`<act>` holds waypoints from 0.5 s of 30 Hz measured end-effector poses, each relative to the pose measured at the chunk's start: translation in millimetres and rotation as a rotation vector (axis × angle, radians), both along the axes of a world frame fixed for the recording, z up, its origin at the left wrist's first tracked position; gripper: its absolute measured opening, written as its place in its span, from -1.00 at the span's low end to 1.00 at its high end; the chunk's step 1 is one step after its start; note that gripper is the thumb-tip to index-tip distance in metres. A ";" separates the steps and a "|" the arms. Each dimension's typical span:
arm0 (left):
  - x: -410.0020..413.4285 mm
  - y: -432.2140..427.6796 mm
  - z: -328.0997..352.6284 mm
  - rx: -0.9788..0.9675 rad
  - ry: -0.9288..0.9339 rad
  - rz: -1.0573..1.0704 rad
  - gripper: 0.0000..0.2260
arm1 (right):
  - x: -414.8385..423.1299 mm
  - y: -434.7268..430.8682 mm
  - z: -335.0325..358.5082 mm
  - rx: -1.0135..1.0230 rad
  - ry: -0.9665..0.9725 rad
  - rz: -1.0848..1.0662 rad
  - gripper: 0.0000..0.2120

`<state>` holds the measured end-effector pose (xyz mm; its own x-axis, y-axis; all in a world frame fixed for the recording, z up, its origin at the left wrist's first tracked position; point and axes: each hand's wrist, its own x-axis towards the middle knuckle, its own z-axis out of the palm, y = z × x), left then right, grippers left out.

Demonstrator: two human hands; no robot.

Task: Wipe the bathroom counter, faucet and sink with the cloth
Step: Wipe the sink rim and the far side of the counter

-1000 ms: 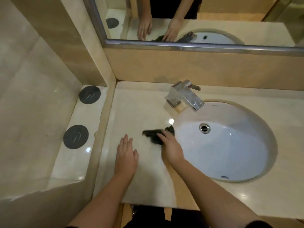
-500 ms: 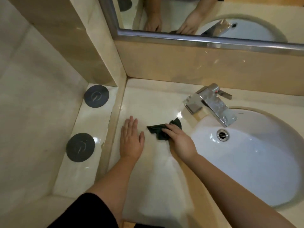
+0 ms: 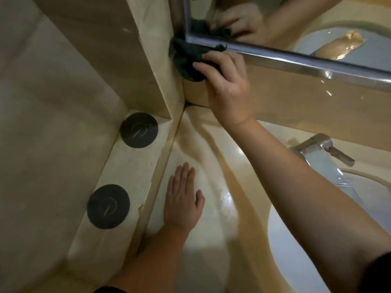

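Up from the surface [image 3: 220, 166] our right hand [image 3: 227, 87] has carried the cloth [image 3: 186, 60] to the far-left corner of the mirror [image 3: 306, 60], fingers clamped on it; left hand [image 3: 182, 199] flat, fingers straight; we judge it soft, light, best bunched.

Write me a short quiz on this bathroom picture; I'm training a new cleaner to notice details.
1. True or false: the left hand lies flat on the counter.
2. The cloth is held by: A the left hand, B the right hand, C both hands.
3. Fill in: the cloth is pressed against the lower-left corner of the ____.

Key: 1 true; 2 B; 3 mirror.
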<state>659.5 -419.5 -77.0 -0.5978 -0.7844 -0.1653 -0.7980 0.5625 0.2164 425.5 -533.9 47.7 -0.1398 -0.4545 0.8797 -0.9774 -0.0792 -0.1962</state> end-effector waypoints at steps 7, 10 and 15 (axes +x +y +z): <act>-0.1 -0.6 0.6 0.035 0.043 0.010 -0.44 | 6.1 -17.7 -61.6 0.465 0.183 0.097 -0.78; -0.2 -0.1 1.0 0.029 0.023 0.010 -0.43 | 3.4 -6.1 -86.2 0.761 0.229 0.101 -0.60; -0.9 -1.4 2.7 0.048 0.048 0.007 -0.43 | 4.2 0.5 -66.3 0.469 0.021 0.066 -0.81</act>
